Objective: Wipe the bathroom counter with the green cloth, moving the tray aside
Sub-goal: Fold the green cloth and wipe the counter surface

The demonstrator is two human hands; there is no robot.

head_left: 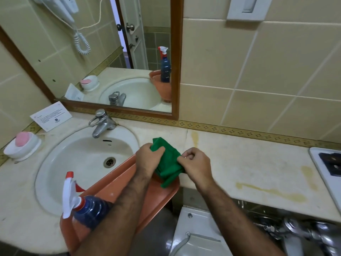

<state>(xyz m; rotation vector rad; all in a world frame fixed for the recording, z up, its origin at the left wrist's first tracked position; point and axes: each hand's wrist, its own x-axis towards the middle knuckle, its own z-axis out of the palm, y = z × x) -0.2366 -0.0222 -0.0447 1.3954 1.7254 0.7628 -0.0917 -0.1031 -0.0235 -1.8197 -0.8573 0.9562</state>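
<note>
Cloth: solid bright green, no print, held between left grip and right grip.
Tray: terracotta orange, plain, below the left grip.
Spray bottle: dark blue body, white trigger head, red nozzle tip, near the left forearm.
Table: cream, mottled, with yellow-brown streaks right of the right grip.
Sink: off-white; tap silver.
Soap: pink, in a white dish.
Wall tiles: beige; border strip gold with diamond pattern.
Mirror frame: brown wood.
</note>
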